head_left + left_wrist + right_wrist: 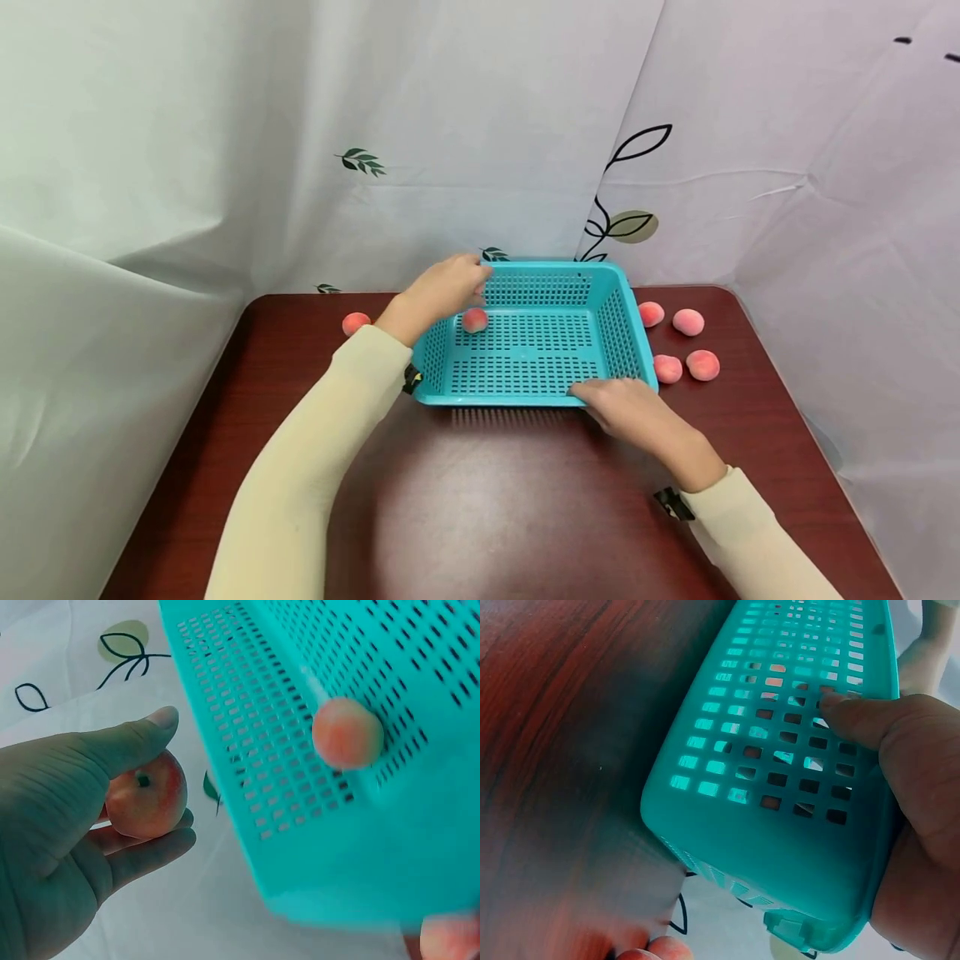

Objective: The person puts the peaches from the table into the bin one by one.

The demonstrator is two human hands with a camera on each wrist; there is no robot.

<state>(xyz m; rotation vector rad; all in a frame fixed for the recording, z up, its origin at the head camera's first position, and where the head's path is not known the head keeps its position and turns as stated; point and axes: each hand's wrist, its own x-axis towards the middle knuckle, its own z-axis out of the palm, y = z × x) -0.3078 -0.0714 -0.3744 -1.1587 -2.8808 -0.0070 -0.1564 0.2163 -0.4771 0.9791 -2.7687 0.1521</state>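
A turquoise perforated plastic basket (510, 401) sits toward the back of the table, with one peach (475, 320) lying inside near its left end. My left hand (448, 287) is over the basket's far left part. The left wrist view shows it holding another peach (146, 799) between thumb and fingers, beside the basket wall. My right hand (630, 408) grips the basket's front rim near the right corner. From the right wrist, its thumb (855, 712) lies against the perforated wall; the fingers inside are mostly hidden.
Several peaches (702, 365) lie on the dark red-brown table (750, 433) right of the basket. Another peach (356, 323) rests to the left, close to my left forearm. A pale curtain (450, 125) with leaf prints hangs behind the table and along both sides.
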